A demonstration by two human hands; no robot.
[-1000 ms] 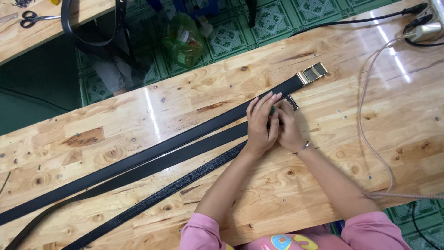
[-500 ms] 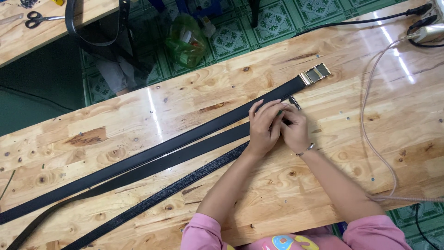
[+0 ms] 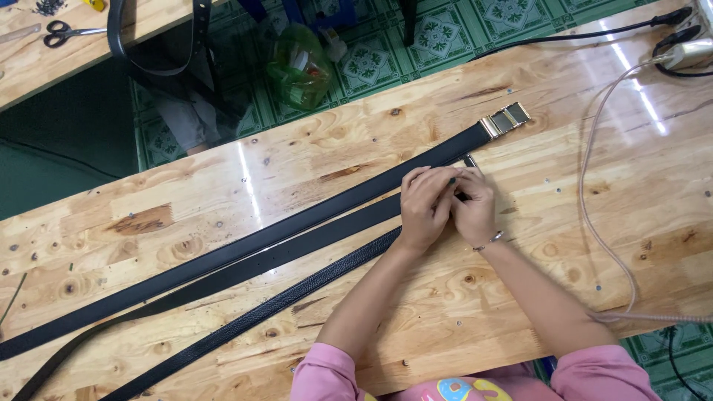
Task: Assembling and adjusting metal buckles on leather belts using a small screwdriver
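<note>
Three long black belts lie slantwise on a wooden table (image 3: 520, 297). The top belt (image 3: 297, 223) ends in a gold buckle (image 3: 505, 119) at the upper right. The middle belt (image 3: 297, 251) and the textured lower belt (image 3: 260, 315) run up under my hands. My left hand (image 3: 423, 208) and my right hand (image 3: 474, 208) are pressed together over the belt ends, fingers curled on something small and dark that the fingers mostly hide. A thin bracelet sits on my right wrist.
A pale cable (image 3: 601, 223) loops down the table's right side from a power strip (image 3: 687, 52). Scissors (image 3: 63, 31) lie on a second table at upper left. A green plastic bottle (image 3: 301, 67) and dark straps (image 3: 148, 44) sit over the tiled floor.
My hands stay clasped over the same belt ends; the fingers shifted only slightly. The view has drifted a little.
</note>
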